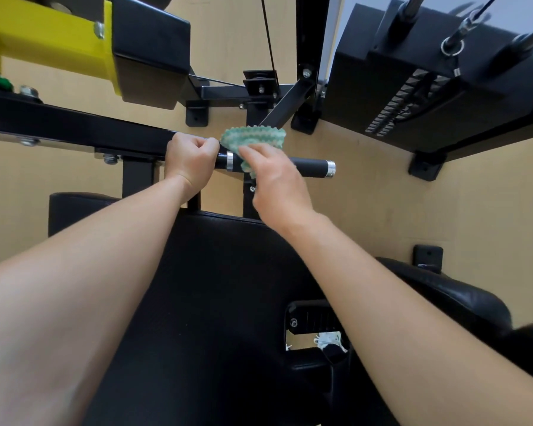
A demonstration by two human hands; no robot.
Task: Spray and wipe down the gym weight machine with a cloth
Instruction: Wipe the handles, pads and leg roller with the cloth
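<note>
The cloth (pixel 253 138) is showing mint green and white in a knobbly scalloped weave, the handle (pixel 313 165) is gleaming black between silver rings, the machine arm (pixel 43 35) is glaring bright yellow, and the seat pad (pixel 228 287) is sitting black against the pale tan floor (pixel 382 195)

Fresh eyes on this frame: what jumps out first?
The green-and-white knitted cloth at centre draws the eye first, held by the right hand against the black cylindrical handle with silver rings. The left hand grips the same handle just left of the cloth. Next come the bright yellow metal arm at top left and the black weight stack at top right.
</note>
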